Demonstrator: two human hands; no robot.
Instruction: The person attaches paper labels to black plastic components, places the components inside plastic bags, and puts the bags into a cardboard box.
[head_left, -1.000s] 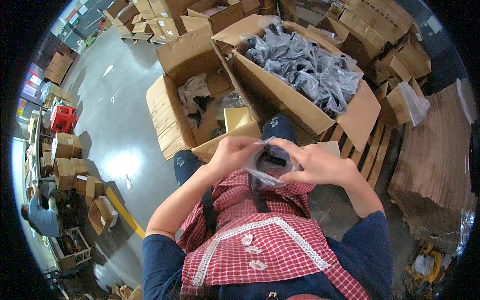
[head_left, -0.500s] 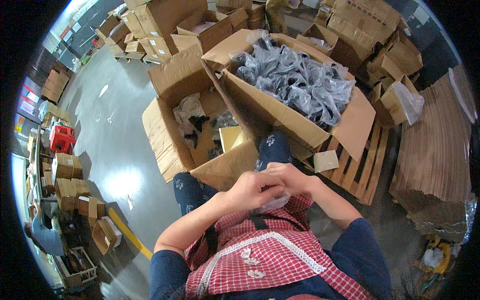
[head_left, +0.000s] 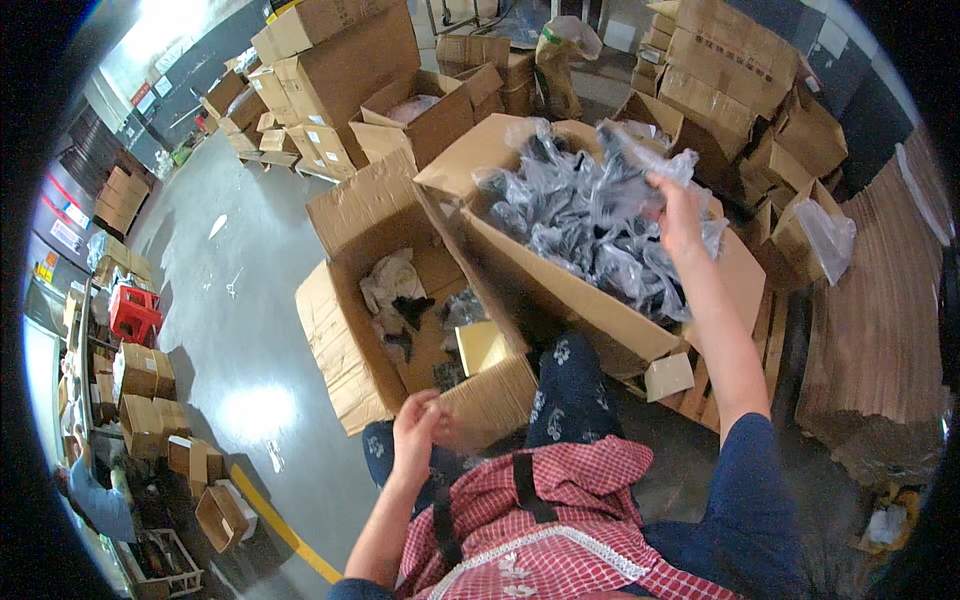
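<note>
Floor (head_left: pixel 235 320) glares; edges bend; left fingers (head_left: pixel 428 414) blur

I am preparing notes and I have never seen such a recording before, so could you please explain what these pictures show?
There is no machine here, only a person with two bare hands. The camera sits on the person's head and looks down; its wide lens bends straight edges. At the bottom is the person's red checked apron.

Ahead, the right box, of cardboard, is heaped with clear plastic bags around dark items. The left box contains a pale cloth and a yellowish block, among other things.

The right hand, over the bags, holds one plastic bag. The left hand, partly blurred, is near the left box; I see nothing in it.
</note>
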